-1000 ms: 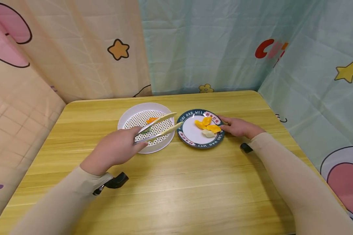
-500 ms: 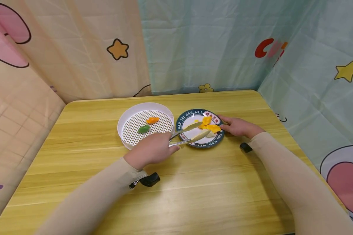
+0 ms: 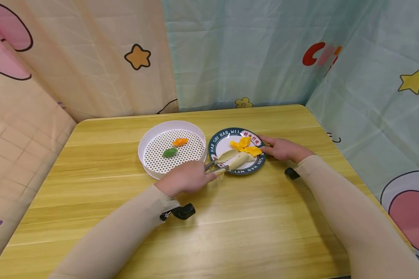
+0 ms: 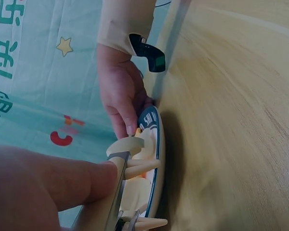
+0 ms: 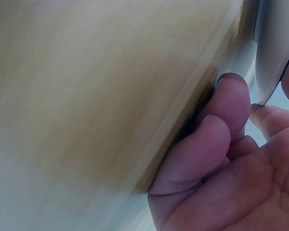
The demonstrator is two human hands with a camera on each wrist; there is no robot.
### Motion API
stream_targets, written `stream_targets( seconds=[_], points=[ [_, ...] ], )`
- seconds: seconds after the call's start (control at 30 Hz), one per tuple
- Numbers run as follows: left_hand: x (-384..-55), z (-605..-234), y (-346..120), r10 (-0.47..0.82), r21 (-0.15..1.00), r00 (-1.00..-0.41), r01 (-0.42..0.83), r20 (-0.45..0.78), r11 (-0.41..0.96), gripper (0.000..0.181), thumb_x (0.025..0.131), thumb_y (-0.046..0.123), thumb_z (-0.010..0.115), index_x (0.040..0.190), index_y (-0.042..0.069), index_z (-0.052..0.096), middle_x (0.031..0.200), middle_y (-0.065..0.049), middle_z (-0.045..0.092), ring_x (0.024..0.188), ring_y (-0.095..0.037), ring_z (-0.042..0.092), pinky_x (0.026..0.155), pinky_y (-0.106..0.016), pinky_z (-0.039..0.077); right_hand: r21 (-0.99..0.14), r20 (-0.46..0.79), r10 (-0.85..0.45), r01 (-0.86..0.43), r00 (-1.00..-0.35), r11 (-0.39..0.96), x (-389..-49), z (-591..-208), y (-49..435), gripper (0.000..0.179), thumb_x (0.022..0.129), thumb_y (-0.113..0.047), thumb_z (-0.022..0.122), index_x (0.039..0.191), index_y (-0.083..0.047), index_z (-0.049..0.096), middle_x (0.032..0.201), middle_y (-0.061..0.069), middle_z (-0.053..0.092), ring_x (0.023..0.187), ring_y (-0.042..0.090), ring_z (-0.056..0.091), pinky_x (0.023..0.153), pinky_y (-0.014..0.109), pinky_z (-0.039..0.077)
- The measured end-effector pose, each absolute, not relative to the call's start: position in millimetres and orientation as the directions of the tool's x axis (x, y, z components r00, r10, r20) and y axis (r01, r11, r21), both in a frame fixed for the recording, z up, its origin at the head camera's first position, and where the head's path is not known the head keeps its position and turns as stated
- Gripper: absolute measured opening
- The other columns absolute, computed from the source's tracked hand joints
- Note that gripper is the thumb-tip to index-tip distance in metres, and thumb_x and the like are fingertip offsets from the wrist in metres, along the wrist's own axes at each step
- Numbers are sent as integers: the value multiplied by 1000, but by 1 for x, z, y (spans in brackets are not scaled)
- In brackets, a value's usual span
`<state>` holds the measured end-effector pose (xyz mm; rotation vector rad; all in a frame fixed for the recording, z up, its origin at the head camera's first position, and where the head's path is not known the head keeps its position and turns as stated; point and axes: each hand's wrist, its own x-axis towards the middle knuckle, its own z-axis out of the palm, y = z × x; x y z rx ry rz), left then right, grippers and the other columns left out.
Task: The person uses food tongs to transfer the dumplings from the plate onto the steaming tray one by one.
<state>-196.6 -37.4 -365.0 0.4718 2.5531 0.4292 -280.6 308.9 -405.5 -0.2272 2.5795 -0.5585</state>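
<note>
My left hand (image 3: 188, 177) grips a pair of tongs (image 3: 240, 160) with pale tips and metal arms. The tips reach over the plate (image 3: 227, 133), which is white with a dark lettered rim. Several yellow dumplings (image 3: 253, 151) lie there; a whitish one is mostly hidden by the tongs, so I cannot tell whether they pinch it. At the plate's right edge, my right hand (image 3: 284, 149) holds the rim between thumb and finger, as the right wrist view shows, with other fingers (image 5: 197, 154) curled beside the tabletop.
Left of the plate stands a round white steamer tray (image 3: 144, 155) with a perforated bottom. An orange dumpling (image 3: 180, 142) and a green dumpling (image 3: 169, 152) lie in it. Printed curtains (image 3: 209, 58) enclose the back and sides of the wooden table (image 3: 230, 228).
My left hand has moved right with the tongs, from above the steamer tray to the plate. The tips are now lower and closer together, over the whitish dumpling. My right hand stays at the rim.
</note>
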Motion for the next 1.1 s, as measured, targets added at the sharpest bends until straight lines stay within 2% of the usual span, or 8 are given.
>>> stream_targets(
  seconds=[0.67,0.97,1.1],
  points=[
    [-211,-372,-38,439,477,-777,205,-451,855,49,105,57,56,78,16,58,65,1,48,55,-15,43,52,-30,35,-436,-426,-255,-50,-868,899,-281,-405,309,69,112,-46,43,170,-23,11,167,31,28,145,49,38,125,67,22],
    [-211,-375,-38,458,501,-777,216,-432,838,40,104,54,59,97,15,67,70,-1,50,60,-16,47,57,-32,39,-444,-431,-254,-41,-866,895,-280,-404,309,69,113,-45,42,169,-23,11,169,30,24,153,53,29,126,67,19],
    [-212,-377,-39,458,503,-776,214,-434,838,39,103,54,60,100,17,68,71,-1,51,60,-16,47,56,-32,39,-438,-431,-253,-44,-866,898,-280,-404,309,68,113,-44,42,169,-23,11,170,30,23,154,53,27,126,66,18]
  ],
)
